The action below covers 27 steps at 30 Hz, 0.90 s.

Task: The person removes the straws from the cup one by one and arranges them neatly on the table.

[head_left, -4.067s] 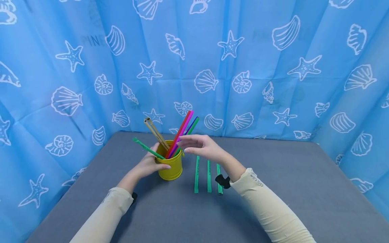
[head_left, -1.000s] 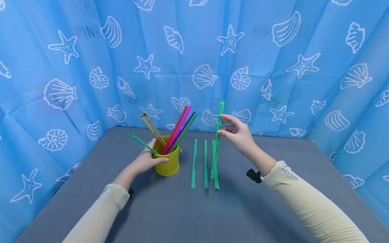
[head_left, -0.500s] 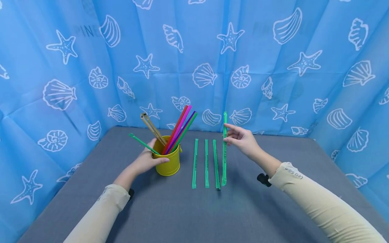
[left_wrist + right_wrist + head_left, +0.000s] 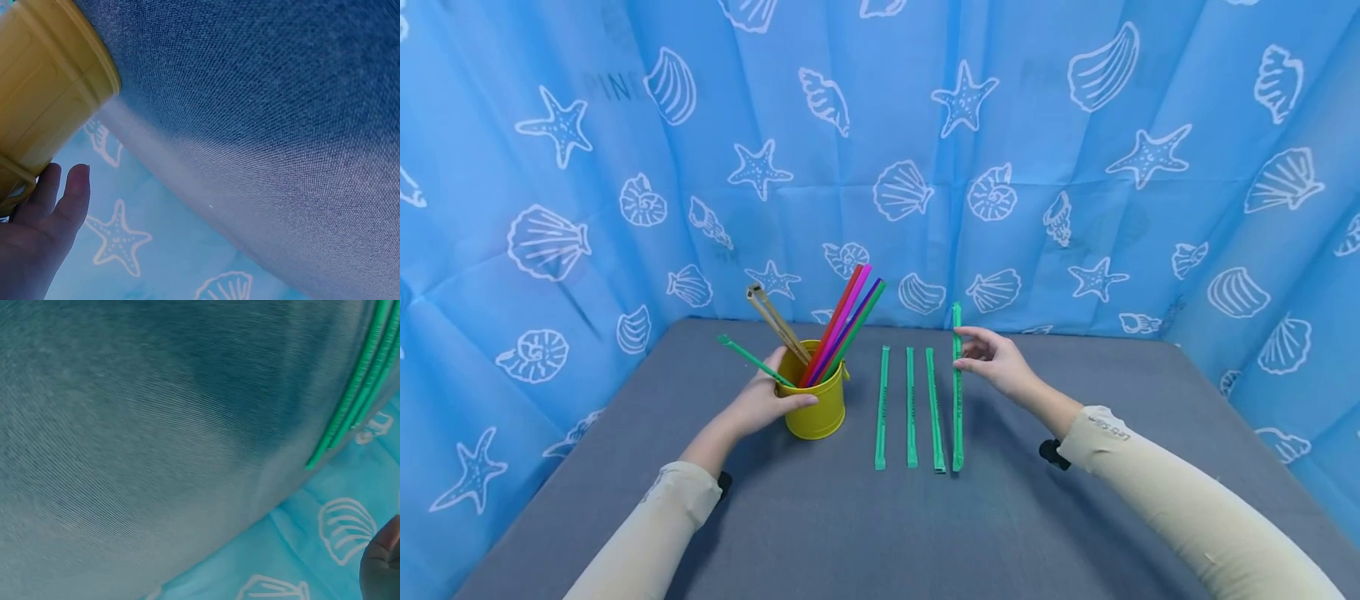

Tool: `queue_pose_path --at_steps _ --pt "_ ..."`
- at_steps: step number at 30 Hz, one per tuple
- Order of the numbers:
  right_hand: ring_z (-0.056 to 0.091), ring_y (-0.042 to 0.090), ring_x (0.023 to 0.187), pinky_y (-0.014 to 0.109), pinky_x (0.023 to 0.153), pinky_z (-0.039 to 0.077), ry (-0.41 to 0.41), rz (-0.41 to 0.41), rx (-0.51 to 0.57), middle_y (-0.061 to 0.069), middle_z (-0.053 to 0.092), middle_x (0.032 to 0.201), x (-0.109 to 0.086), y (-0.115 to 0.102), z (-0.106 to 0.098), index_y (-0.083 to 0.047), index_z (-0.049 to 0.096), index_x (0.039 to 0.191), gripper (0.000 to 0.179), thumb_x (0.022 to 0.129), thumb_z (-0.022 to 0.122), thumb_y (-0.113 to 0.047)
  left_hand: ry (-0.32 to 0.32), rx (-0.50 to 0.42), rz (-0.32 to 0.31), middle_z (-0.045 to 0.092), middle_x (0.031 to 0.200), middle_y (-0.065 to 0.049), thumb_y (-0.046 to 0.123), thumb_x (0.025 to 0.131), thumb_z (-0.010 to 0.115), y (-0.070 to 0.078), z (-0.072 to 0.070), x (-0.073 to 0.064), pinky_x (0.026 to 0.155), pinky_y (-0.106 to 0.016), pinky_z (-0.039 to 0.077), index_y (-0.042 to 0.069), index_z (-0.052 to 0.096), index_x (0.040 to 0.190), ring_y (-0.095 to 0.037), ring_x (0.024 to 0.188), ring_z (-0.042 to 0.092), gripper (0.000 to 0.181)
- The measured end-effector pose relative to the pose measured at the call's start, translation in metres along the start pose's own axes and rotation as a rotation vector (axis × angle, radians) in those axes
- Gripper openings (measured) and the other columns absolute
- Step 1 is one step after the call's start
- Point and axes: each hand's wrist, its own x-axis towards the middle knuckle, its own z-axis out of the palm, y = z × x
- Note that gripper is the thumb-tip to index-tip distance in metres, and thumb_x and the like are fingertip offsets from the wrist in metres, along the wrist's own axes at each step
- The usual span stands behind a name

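My left hand [image 4: 758, 407] grips the small yellow bucket [image 4: 822, 414], thumb across its front; in the left wrist view the bucket [image 4: 47, 81] fills the upper left corner. In the bucket stand brown sticks [image 4: 775, 321], red, pink, purple and green sticks [image 4: 842, 329] and one thin green wrapped straw [image 4: 748, 357] leaning left. My right hand [image 4: 1003, 367] pinches a green paper-wrapped straw [image 4: 957, 421] near its far end, its near end low over the table or touching it. To its left lie three similar wrapped straws [image 4: 912, 408], side by side and roughly parallel.
The grey cloth-covered table [image 4: 880, 533] reaches back to a blue curtain [image 4: 1037, 150] printed with white shells and starfish, which also hangs along both sides. A black wrist device [image 4: 1054, 454] sits at the right sleeve.
My right hand went from beside the bucket to a fourth green straw, holding it upright over the row, then carried it right and lowered it beside the others. My left hand stays on the bucket.
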Motion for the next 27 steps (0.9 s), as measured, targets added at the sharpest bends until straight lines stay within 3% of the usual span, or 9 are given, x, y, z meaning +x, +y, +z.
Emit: queue_pose_path --at_steps 7,17,27 --pt "0.059 0.018 0.089 0.052 0.085 0.050 -0.057 0.029 0.027 0.019 0.060 0.102 0.005 0.021 0.003 0.007 0.046 0.138 0.051 0.091 0.065 -0.002 -0.002 -0.014 -0.004 0.034 0.144 -0.022 0.031 0.087 0.075 -0.002 0.001 0.000 0.106 -0.059 0.033 0.006 0.020 0.150 -0.039 0.131 0.037 0.087" --pt "0.057 0.020 0.088 0.044 0.082 0.051 -0.135 0.146 -0.040 0.010 0.060 0.097 0.015 0.046 0.007 0.008 0.042 0.141 0.053 0.094 0.063 -0.004 -0.012 -0.010 0.010 0.036 0.144 -0.022 0.030 0.087 0.075 -0.001 0.001 0.001 0.105 -0.059 0.033 0.007 0.021 0.150 -0.038 0.131 0.038 0.086" --pt "0.055 0.018 0.081 0.035 0.070 0.046 -0.229 0.147 -0.113 0.012 0.061 0.097 0.025 0.052 0.012 0.011 0.043 0.139 0.052 0.094 0.063 -0.006 -0.005 -0.006 -0.033 0.031 0.148 -0.022 0.033 0.086 0.075 -0.003 0.000 0.000 0.107 -0.060 0.031 0.007 0.017 0.152 -0.039 0.134 0.033 0.092"
